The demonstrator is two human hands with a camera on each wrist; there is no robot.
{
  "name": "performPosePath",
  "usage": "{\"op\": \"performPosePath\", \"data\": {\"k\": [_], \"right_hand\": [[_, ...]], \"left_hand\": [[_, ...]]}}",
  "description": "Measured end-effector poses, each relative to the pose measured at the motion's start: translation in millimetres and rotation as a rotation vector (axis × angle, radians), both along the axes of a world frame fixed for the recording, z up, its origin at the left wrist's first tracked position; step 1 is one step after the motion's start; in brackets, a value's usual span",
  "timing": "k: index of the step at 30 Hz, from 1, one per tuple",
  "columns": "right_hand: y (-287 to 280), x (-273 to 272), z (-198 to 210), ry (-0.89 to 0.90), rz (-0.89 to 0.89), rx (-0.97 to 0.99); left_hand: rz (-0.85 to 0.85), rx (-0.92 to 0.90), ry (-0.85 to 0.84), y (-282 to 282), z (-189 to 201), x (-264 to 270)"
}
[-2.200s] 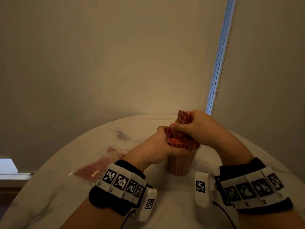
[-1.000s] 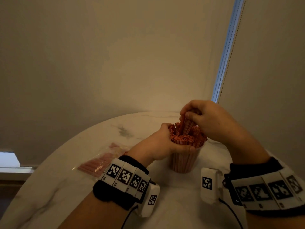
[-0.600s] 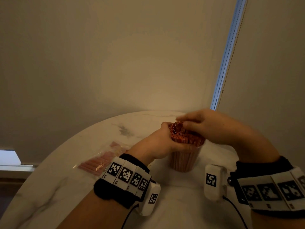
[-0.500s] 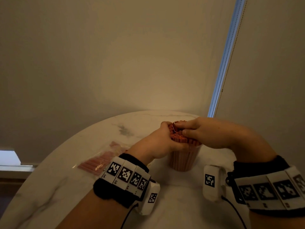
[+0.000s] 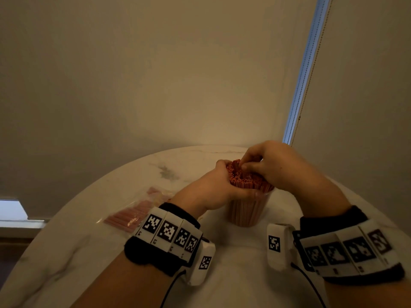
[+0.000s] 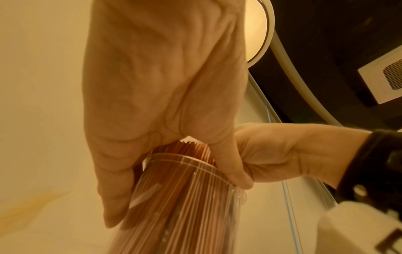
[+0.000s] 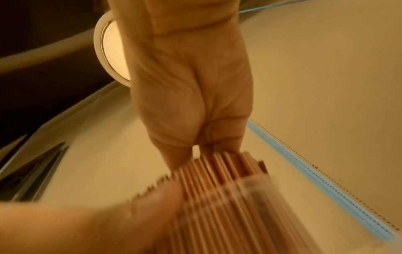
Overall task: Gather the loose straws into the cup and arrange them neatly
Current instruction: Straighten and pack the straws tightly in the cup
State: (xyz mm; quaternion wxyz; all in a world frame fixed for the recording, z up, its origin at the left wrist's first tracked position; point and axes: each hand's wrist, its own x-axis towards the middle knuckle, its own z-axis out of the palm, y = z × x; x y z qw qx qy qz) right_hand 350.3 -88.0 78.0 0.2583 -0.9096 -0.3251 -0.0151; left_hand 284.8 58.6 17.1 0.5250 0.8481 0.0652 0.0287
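My left hand [image 5: 213, 187] is gripping the cup [image 5: 246, 211] rim; my right hand [image 5: 273, 165] is apparently pinching straws [image 5: 244, 177] at the top.

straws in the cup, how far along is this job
Mostly done: the clear cup is packed with red straws. In hand: the left hand grips the bundle at the rim while the right hand picks at the tops. Left: evening the uneven tops, and possibly the bag of straws on the table.

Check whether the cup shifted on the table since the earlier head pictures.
Cannot tell: the camera drifts, but the cup stands at much the same spot beside the plastic bag on the table.
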Motion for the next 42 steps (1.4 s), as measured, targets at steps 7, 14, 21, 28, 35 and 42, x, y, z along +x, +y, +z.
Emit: {"op": "performPosePath", "data": {"k": [7,14,21,28,35,42], "right_hand": [[-10,4,3,0.078,0.033,-0.013],[0,5,-2,-0.05,-0.09,-0.012],[-2,5,-6,0.044,0.114,0.005],[8,5,-10,-0.068,0.106,0.03],[7,7,-11,-0.09,0.125,0.083],[10,5,-12,-0.05,0.097,0.019]], "left_hand": [[0.012,-0.035,-0.006,-1,0,0],[0.019,0.017,0.002,-1,0,0],[0.051,-0.01,-0.019,0,-2,2],[0.05,-0.005,-0.019,3,-3,3],[0.069,0.016,0.0,0,1,-1],[0.09,0.141,0.071,-6,14,-5]]}}
